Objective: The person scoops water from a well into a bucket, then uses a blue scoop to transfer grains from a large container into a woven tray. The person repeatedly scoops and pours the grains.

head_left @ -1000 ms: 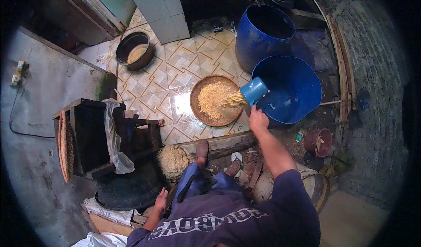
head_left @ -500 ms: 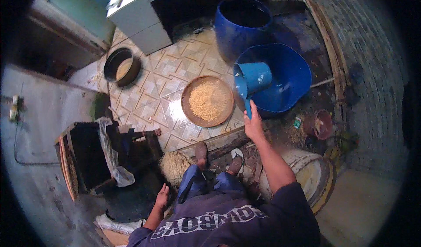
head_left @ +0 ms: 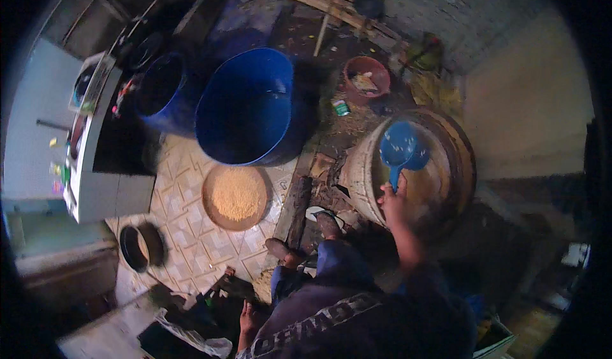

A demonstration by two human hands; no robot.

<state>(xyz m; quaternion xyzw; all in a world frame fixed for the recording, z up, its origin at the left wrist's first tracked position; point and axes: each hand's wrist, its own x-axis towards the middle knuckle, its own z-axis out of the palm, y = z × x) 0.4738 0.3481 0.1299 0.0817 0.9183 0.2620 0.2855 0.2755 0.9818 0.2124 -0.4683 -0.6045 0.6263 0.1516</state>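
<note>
My right hand (head_left: 394, 203) grips the handle of a blue plastic dipper (head_left: 398, 143). The dipper is held over the mouth of a pale, round drum (head_left: 360, 177) on the right; white specks show on it, and I cannot make out what it contains. Low by my left side, my left hand (head_left: 247, 317) holds nothing, its fingers stretched out, near dark furniture with plastic draped on it. A shallow round tray (head_left: 210, 214) with yellowish grains (head_left: 240, 194) rests on the tiled floor in front of me.
Beyond the tray stand a wide blue tub (head_left: 237, 120) and a blue barrel (head_left: 150, 118). A dark pot (head_left: 125, 247) sits to the left near a white counter (head_left: 108, 193). A reddish bucket (head_left: 350, 91) and a small green-and-white container (head_left: 341, 108) lie beyond the drum. A wooden beam (head_left: 297, 212) edges the tiles.
My right hand has carried the dipper from above the blue tub rightward to over the drum. The view has turned to the right. My left hand stays low at my side.
</note>
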